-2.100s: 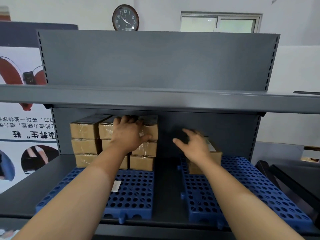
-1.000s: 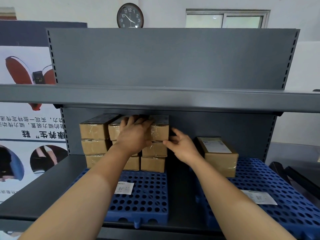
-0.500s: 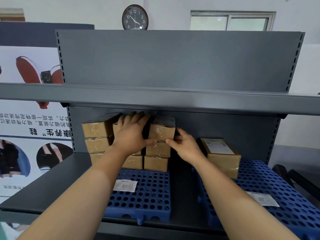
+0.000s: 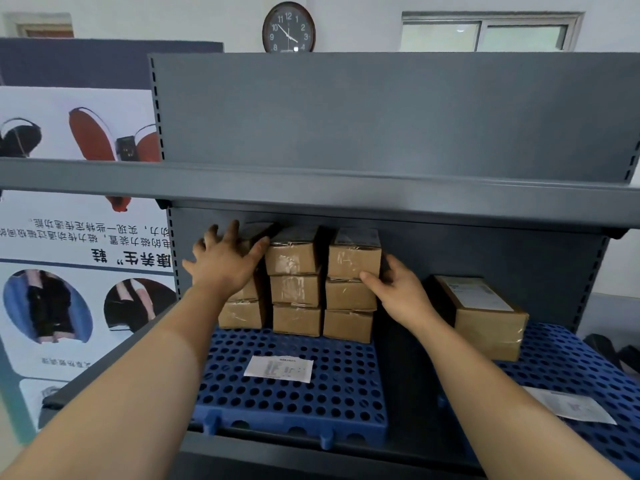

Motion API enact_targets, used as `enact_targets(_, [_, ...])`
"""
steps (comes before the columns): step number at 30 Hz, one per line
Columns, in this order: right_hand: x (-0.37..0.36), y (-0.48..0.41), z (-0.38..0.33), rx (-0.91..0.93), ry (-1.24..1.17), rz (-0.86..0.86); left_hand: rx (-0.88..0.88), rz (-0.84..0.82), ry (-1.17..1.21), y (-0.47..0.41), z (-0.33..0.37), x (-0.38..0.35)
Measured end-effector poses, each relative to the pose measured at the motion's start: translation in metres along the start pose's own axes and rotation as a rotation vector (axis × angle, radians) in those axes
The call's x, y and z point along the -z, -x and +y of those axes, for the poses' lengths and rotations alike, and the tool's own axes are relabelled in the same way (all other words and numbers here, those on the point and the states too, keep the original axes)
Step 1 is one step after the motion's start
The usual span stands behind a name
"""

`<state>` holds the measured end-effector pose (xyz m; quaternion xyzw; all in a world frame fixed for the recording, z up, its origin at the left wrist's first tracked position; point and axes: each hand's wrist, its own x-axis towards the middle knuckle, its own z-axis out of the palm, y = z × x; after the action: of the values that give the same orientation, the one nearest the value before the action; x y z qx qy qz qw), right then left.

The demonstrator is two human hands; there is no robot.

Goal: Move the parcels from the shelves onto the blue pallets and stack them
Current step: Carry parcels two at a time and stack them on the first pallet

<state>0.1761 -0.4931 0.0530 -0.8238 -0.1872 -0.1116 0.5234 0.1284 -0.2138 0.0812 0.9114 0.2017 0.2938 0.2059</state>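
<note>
Small brown parcels stand in three columns, three high, at the back of the left blue pallet (image 4: 294, 400). My left hand (image 4: 225, 263) lies flat with fingers spread on the top parcel of the left column, hiding most of it. My right hand (image 4: 398, 292) grips the top right parcel (image 4: 353, 258), with the thumb on its front lower corner and the fingers round its right side. The middle column (image 4: 294, 289) is untouched. A larger parcel (image 4: 485, 327) with a white label lies on the right blue pallet (image 4: 571, 368).
The grey upper shelf (image 4: 311, 192) hangs low over the stack, leaving little headroom. A loose paper slip (image 4: 278, 368) lies on the left pallet and another paper slip (image 4: 571, 405) on the right one. A poster wall (image 4: 79, 271) stands at the left.
My left hand has slid from the middle column over to the left column's top parcel. My right hand stays on the top right parcel, which now sits squarer on its column.
</note>
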Motion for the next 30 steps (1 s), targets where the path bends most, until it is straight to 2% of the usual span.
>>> enact_targets(12, [-0.010, 0.001, -0.004, -0.039, 0.069, -0.027, -0.093, -0.017, 0.136, 0.010, 0.009, -0.001])
enact_targets(17, [-0.012, 0.005, -0.005, -0.075, 0.054, 0.004, -0.069, 0.020, 0.280, 0.009, -0.001, -0.002])
enact_targets(23, [-0.023, 0.012, -0.013, -0.142, -0.029, 0.080, -0.009, -0.118, 0.431, 0.001, -0.026, -0.003])
enact_targets(30, [-0.039, 0.010, -0.018, -0.314, -0.178, 0.175, 0.005, -0.205, 0.529, -0.001, -0.030, -0.007])
